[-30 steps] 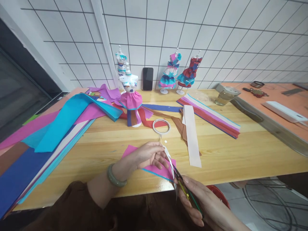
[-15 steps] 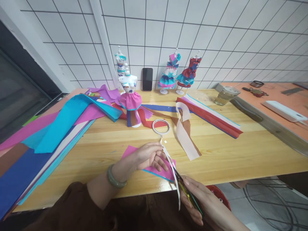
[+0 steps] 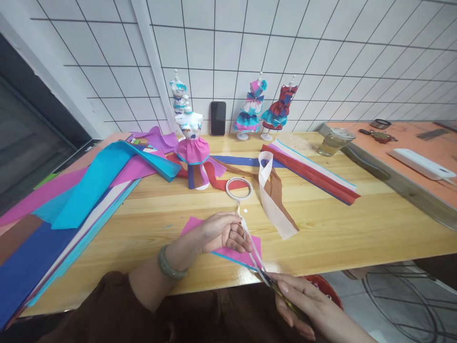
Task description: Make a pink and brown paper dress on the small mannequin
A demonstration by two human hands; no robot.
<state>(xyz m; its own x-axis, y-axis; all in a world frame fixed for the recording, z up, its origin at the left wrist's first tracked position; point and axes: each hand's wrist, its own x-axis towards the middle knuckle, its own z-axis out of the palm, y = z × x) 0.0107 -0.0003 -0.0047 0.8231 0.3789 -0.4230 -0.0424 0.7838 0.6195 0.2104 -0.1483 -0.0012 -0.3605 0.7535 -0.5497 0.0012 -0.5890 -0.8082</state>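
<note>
So the scissors (image 3: 274,286) are now sitting nearer the desk's (image 3: 332,238) front edge than a second ago, the right hand (image 3: 299,299) dropping back with its fingers wrapped around the handles; the left hand (image 3: 226,233) is staying put, thumb and forefinger pinching the tape (image 3: 244,226), other fingers curling loosely. The tape is running taut from there to the blades in what's looking like two thin lines, so I'm guessing a lengthwise slit is growing, but the blur is hiding the cut; its roll (image 3: 240,197) is lying flat mid-desk.

Also, the white strip (image 3: 278,216) is now curling into a loop; it was lying straighter. Pink paper (image 3: 194,226) is resting under the left hand; long strips (image 3: 93,186) are spilling over the left edge; a pink-skirted form (image 3: 193,151) is standing toward the back edge, a phone (image 3: 218,118) is leaning on the tiled wall (image 3: 314,43), a cup (image 3: 336,143) is sitting near the back right; a red bin (image 3: 326,290) is peeking out below the front edge.
</note>
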